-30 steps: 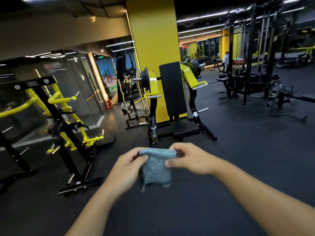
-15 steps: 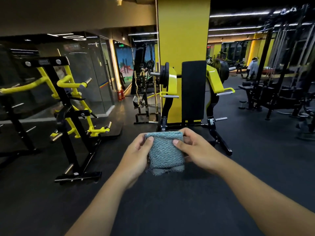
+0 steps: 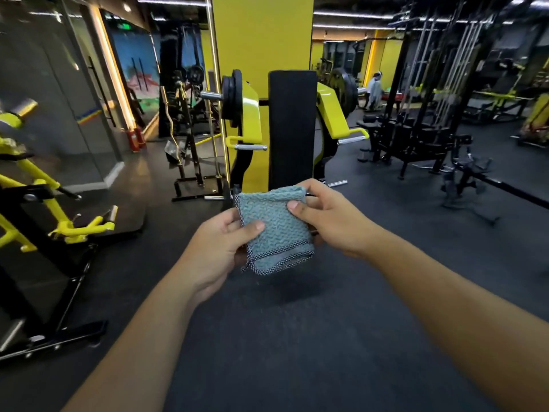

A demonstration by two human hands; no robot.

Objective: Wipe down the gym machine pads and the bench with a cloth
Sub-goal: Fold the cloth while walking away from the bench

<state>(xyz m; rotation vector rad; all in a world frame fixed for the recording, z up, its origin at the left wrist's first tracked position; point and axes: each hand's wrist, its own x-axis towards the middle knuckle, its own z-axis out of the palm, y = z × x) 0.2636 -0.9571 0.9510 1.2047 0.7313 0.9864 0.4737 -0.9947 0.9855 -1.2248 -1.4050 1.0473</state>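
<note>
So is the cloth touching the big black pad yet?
No, both the left hand and the right hand hold the folded cloth up in the air, well short of the black back pad.

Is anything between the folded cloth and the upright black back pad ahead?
Nothing visible. Left hand and right hand pinch the blue cloth before the black back pad; only open dark floor shows below.
</note>
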